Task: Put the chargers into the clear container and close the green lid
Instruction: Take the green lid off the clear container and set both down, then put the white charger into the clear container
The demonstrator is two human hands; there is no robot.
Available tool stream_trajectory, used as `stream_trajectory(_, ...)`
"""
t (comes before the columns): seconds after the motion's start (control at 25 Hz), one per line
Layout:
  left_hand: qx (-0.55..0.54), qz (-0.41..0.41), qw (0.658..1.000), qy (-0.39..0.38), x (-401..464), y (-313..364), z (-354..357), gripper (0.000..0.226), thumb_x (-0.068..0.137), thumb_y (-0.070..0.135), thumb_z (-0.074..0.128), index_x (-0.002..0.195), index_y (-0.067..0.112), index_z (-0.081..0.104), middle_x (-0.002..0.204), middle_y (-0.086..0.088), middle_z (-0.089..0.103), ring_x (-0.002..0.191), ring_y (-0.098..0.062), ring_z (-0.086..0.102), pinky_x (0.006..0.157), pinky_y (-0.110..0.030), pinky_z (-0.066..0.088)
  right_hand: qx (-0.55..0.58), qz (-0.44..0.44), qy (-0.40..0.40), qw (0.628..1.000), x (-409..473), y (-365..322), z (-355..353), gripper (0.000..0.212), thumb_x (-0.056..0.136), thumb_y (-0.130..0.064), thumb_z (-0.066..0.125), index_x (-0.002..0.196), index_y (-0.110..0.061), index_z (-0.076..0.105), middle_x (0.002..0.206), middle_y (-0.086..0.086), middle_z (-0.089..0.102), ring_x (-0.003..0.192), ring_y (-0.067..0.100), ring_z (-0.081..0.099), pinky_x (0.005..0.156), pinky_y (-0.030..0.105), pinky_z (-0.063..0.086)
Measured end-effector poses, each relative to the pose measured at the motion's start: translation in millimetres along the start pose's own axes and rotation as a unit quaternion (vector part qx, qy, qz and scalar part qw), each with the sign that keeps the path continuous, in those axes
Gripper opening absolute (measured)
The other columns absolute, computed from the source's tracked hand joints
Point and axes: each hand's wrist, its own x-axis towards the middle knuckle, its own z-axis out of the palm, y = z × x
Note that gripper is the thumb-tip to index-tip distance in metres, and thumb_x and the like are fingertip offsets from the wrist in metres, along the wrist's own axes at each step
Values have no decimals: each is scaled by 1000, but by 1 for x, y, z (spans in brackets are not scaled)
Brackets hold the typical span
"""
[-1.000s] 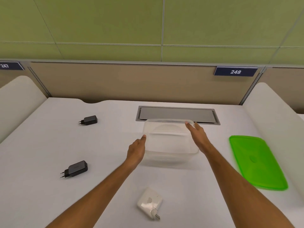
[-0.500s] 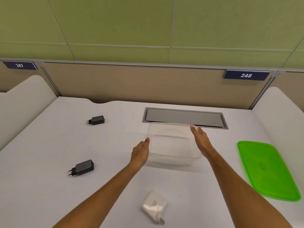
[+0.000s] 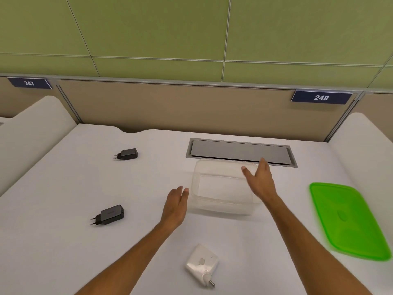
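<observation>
An empty clear container [image 3: 221, 188] stands in the middle of the white desk. My left hand [image 3: 175, 204] is open just left of its wall, a small gap between them. My right hand [image 3: 260, 180] is open over the container's right rim, fingers spread, holding nothing. A small black charger [image 3: 127, 154] lies far left at the back. Another black charger [image 3: 110, 214] lies nearer on the left. A white charger [image 3: 202, 264] lies close to me between my forearms. The green lid [image 3: 348, 220] lies flat on the right.
A grey cable hatch [image 3: 240, 153] is set into the desk just behind the container. White rounded dividers rise at the left [image 3: 32, 128] and right [image 3: 370, 141] sides. A tan back panel carries signs 247 and 248.
Both hands have drawn slightly away from the container's sides; the left hand no longer touches its wall. The camera view shifted, so everything appears further right.
</observation>
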Motion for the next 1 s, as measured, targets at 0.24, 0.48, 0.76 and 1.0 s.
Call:
stream_trajectory(0.24,327,88,941,-20,-6,-78,-10,62,101,47,20,152,13,8,162,-1,2,148,-15,-8,119,-42,-8,-96,-280,-32,955,-88,-45,33,77,91,-38,56,153,-11,18,160,6,20,147,21,20,116,24,12)
stream_trajectory(0.48,414,128,901,-33,-16,-99,-15,68,98,52,21,152,15,2,162,-1,-5,148,-18,-9,117,-46,-11,-206,-308,-205,906,-140,-29,86,72,92,-45,47,153,-19,18,159,1,24,144,19,26,116,32,26)
stream_trajectory(0.76,441,127,888,-35,-15,-103,-15,68,97,54,17,151,17,-2,162,-1,-7,148,-18,-10,119,-48,-7,-320,-227,-257,883,-161,-2,119,84,84,-63,47,150,-19,22,159,6,22,143,27,27,113,44,29)
stream_trajectory(1.0,430,142,891,-14,-13,-107,-14,68,97,55,21,152,17,7,162,0,2,148,-17,-3,120,-47,-3,-330,-187,-250,891,-175,8,122,90,79,-73,44,149,-19,24,158,7,24,141,29,30,111,45,31)
